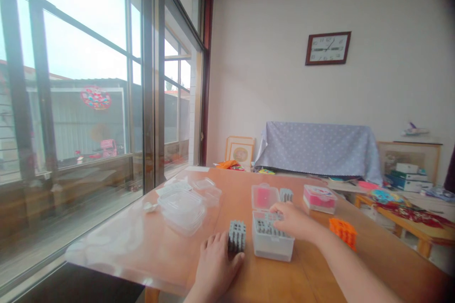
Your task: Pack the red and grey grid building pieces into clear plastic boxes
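My left hand [217,265] rests on the table, its thumb and fingers curled about the near left side of a grey slotted plastic block [237,236] that stands upright. To the right is a clear plastic box [273,248] with its lid [265,197] tipped back. Inside it lie grey slotted blocks [265,227]. My right hand [292,220] reaches over the box's right rim, fingers bent down and closed at the grey pieces; its fingertips are partly hidden. Another grey block [286,195] stands behind the right hand, beside the lid.
Clear empty plastic containers [181,208] are piled on the left of the wooden table [302,274]. An orange slotted block [343,233] and a closed box with pink contents [320,200] stand to the right. A glass window wall [88,104] runs along the left.
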A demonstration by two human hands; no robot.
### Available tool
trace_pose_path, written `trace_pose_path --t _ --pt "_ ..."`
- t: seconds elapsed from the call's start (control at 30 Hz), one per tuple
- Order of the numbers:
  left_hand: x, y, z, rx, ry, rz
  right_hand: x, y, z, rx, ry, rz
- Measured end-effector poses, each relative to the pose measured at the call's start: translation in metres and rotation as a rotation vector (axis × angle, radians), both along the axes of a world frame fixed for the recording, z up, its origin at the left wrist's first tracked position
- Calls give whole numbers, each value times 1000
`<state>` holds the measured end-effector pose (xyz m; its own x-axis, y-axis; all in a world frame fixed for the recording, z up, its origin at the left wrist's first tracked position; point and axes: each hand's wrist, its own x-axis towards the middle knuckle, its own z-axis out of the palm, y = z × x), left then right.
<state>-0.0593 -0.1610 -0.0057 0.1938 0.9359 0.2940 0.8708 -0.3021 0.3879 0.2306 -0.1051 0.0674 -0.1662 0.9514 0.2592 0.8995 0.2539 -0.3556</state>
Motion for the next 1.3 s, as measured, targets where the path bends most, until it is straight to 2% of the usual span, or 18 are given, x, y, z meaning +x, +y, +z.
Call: trace_pose_path --t 0.13,0.4,0.83,0.93,1.07,1.3 --pt "0 -1 2 -12 2 0 9 -6 -7 6 -94 -61" --pt "0 1 -1 -6 -1 6 -2 -15 -12 46 -146 -21" --pt "0 2 -2 -2 17 7 -7 -24 -9 47 -243 -64" --pt "0 2 0 -15 18 8 -12 -27 -6 108 -206 -72" --pt "1 -2 6 -52 25 1 -33 -28 -2 176 -72 -17" --pt "2 -4 8 -41 0 12 -94 -34 7 89 -9 184"
